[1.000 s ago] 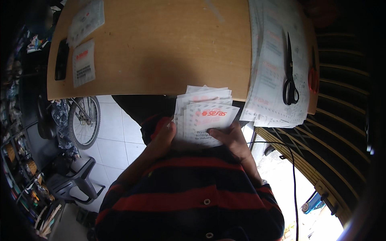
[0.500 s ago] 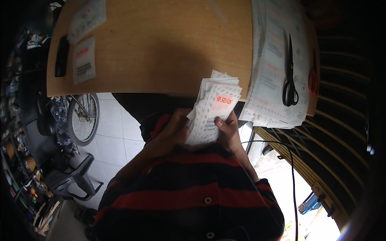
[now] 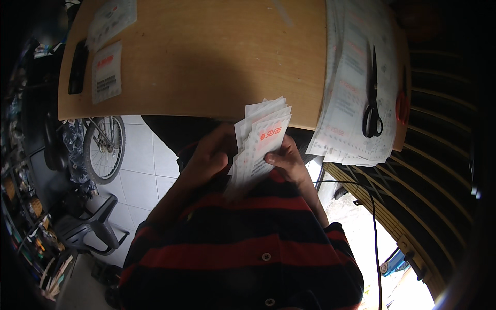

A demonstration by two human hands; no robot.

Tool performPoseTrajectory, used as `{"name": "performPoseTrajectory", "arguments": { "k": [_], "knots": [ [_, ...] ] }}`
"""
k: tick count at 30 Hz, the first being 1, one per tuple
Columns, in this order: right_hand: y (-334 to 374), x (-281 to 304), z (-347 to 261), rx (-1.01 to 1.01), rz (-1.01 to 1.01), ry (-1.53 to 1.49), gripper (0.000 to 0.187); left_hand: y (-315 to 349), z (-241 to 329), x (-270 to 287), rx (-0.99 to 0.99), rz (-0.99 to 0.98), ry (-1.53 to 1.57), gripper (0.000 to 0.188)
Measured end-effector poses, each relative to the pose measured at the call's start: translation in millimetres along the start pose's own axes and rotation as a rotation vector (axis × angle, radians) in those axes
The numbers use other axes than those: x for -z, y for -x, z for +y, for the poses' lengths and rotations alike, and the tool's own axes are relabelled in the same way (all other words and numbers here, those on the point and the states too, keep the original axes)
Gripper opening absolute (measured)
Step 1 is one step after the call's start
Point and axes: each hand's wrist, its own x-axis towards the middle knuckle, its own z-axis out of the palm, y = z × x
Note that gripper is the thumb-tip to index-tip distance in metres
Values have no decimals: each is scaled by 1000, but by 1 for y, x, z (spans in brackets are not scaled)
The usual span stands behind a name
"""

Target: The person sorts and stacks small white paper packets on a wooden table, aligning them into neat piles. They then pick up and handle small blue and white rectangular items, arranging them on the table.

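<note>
In front of my chest is an uneven stack of printed white slips (image 3: pixel 268 137) with red and dark print, their upper ends fanned out. My right hand (image 3: pixel 287 161) grips the stack from the right, its thumb pressed on the front slip. At the left edge of the stack is my left hand (image 3: pixel 214 150), its thumb lifted clear of the slips and apart from the fingers. Those fingers reach toward the back of the stack, where their tips are hidden.
The wooden table (image 3: pixel 201 67) carries a dark phone (image 3: pixel 78 67) and loose printed slips (image 3: pixel 107 72) at left. Black scissors (image 3: pixel 373 103) lie on printed sheets (image 3: pixel 341 103) at right, near a red-handled tool (image 3: pixel 402 107). A bicycle wheel (image 3: pixel 105 150) and grey chair (image 3: pixel 93 222) stand at left.
The stack and both hands have shifted slightly left. My left thumb has come away from the slips, and the stack now stands more slanted.
</note>
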Motion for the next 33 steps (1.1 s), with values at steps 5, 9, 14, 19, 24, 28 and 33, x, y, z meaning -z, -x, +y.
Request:
{"name": "performPoseTrajectory", "arguments": {
  "k": [5,9,14,19,24,28,33],
  "knots": [
    [9,-2,8,-56,69,-32,56,15,-3,5,-40,-135,-90,55],
    [16,0,11,-46,81,-33,58,18,9,4,-8,-191,-240,58],
    [18,-12,0,30,142,-45,58,23,8,6,55,-132,-151,52],
    [12,1,-8,58,0,89,50,8,10,7,151,-5,-220,39],
    [7,3,-10,73,-3,53,48,1,20,-9,0,103,-535,24],
    [8,3,-3,64,-2,45,46,-6,33,-22,-64,152,-722,17],
    [7,3,-5,66,12,66,45,-11,26,-34,-374,345,-688,15]
  ]
}}
